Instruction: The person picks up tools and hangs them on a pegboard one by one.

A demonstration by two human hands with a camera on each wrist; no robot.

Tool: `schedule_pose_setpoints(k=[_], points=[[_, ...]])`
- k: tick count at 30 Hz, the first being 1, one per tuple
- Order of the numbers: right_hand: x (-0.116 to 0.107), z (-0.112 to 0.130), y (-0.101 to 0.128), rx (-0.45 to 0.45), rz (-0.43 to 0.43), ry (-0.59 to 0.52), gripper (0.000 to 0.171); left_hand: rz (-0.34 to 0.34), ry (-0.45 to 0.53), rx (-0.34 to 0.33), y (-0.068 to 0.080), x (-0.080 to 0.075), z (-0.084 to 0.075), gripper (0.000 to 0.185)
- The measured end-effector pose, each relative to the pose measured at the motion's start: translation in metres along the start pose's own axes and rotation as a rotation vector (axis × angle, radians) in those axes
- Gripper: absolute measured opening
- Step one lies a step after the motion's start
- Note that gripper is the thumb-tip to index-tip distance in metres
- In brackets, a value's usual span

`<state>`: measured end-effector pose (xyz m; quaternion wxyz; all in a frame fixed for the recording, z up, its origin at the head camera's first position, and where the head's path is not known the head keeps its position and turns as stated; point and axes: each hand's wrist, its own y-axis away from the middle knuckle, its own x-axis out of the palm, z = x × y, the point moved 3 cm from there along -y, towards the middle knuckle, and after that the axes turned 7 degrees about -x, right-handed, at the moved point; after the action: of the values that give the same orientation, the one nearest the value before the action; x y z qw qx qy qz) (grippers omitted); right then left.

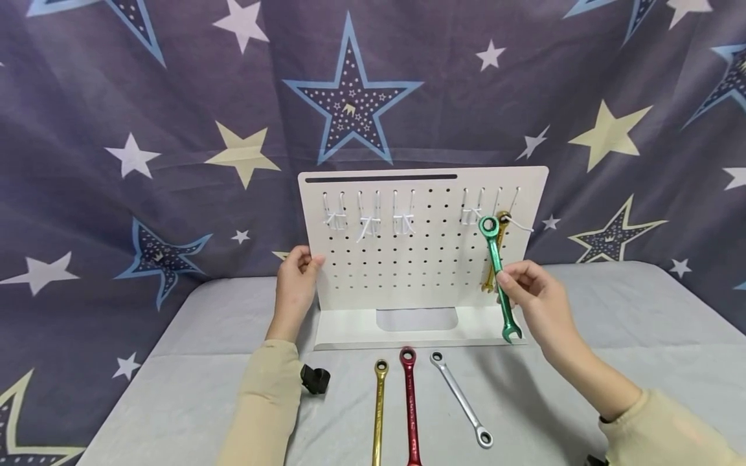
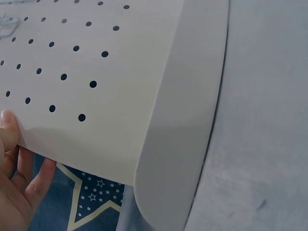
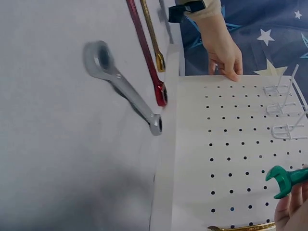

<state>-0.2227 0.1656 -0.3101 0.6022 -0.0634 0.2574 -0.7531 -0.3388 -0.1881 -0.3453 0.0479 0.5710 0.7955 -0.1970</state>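
A white pegboard stands upright on the grey table, with wire hooks along its top rows. My left hand grips its left edge, thumb on the front face. My right hand pinches a green wrench by its shaft, ring end up at the rightmost hook, open end down. A gold wrench hangs on that hook behind the green one. On the table in front lie a gold wrench, a red wrench and a silver wrench.
A small black object lies by my left sleeve. A star-patterned blue cloth hangs behind the table. The pegboard's base has a slot at its front. Bare grey table lies to the left and right of the board.
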Motion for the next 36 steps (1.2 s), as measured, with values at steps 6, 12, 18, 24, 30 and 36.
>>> schedule_pose_setpoints(k=[6, 12, 18, 24, 30, 36], points=[[0.001, -0.003, -0.008, 0.005, -0.028, 0.017, 0.009, 0.006, -0.010, -0.020, 0.001, 0.000, -0.001, 0.019], [0.003, -0.008, -0.015, -0.008, -0.043, 0.018, 0.010, 0.006, -0.013, -0.017, 0.000, 0.000, -0.001, 0.019], [0.009, -0.013, -0.021, 0.019, -0.049, 0.041, 0.015, -0.001, -0.012, -0.028, 0.000, 0.000, 0.000, 0.018], [0.015, -0.018, -0.025, 0.041, -0.056, 0.027, 0.021, 0.000, -0.009, -0.027, 0.000, 0.001, 0.000, 0.019], [0.019, -0.022, -0.029, 0.075, -0.049, 0.023, 0.023, 0.005, -0.003, -0.027, 0.001, 0.001, 0.000, 0.019], [0.022, -0.029, -0.036, 0.107, -0.012, 0.065, 0.030, 0.010, -0.004, -0.029, 0.002, 0.000, 0.001, 0.020]])
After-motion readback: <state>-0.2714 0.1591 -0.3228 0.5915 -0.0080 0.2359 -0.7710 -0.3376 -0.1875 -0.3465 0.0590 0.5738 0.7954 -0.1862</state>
